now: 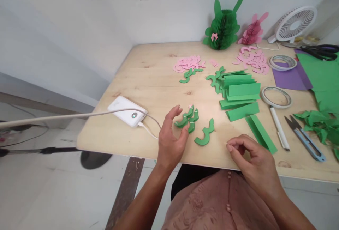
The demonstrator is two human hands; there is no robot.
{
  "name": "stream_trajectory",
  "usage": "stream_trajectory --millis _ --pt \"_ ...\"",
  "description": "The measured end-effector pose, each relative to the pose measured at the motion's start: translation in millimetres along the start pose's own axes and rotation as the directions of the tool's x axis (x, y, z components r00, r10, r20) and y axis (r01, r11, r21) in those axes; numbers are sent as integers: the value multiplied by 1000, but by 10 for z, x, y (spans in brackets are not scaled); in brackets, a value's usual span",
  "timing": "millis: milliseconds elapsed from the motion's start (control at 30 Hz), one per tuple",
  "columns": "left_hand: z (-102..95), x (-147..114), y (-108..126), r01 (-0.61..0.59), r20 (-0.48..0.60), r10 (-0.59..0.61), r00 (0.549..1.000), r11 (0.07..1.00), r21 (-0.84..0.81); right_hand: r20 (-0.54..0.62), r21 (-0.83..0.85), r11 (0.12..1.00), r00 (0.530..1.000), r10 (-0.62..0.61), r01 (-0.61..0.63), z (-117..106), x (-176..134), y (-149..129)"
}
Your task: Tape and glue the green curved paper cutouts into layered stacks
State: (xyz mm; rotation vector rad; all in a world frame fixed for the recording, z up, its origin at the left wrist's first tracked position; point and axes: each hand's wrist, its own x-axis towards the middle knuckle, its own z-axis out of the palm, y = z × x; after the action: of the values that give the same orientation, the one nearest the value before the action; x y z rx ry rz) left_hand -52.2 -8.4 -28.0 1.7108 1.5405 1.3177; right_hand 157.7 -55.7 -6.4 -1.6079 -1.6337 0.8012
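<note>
My left hand (pixel 171 140) is at the table's front, fingers apart. Its thumb tip meets the edge of a few green curved paper cutouts (pixel 191 120) that carry small whitish strips. Another green paper cutout (pixel 204 133), wavy with a hooked end, lies flat between my hands. My right hand (pixel 251 156) is just above the tabletop, thumb and forefinger pinched on a tiny pale bit too small to name. Beyond it lie folded green paper strips (pixel 243 90), one of them (pixel 261 133) close to my knuckles.
A white power bank (pixel 127 112) with cables is at left. Pink cutouts (pixel 188 63) lie farther back. Green (pixel 225 29) and pink paper figures (pixel 253 32) stand near a fan (pixel 295 23). Tape rolls (pixel 277 103), a white pen (pixel 279 127), thread snips (pixel 304 138) and green scraps (pixel 321 124) are right.
</note>
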Motion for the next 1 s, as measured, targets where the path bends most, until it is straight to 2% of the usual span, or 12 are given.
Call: stream_trajectory --millis 67,167,333,433,600,700,833,1000 --pt "27 -58 20 -38 18 38 999 999 -18 21 6 1000 1000 19 -20 12 15 6" --pt "87 -169 64 -108 104 108 989 994 -11 54 22 998 997 52 -53 34 32 17" --pt "249 -290 140 -299 211 279 937 952 72 66 41 996 995 78 -81 50 52 45" --pt "360 -287 179 -356 242 315 918 923 146 61 44 996 995 78 -81 39 63 68" --pt "505 -214 202 -390 251 322 913 869 305 72 28 997 995 74 -76 20 73 94" --pt "557 -166 188 -390 247 319 915 853 346 74 7 998 995 61 -62 22 93 99" --pt "587 -132 169 -375 250 303 920 867 329 90 -7 999 995 41 -41 27 141 111" --pt "573 -142 183 -298 243 244 939 929 217 86 -23 999 996 29 -28 29 188 129"
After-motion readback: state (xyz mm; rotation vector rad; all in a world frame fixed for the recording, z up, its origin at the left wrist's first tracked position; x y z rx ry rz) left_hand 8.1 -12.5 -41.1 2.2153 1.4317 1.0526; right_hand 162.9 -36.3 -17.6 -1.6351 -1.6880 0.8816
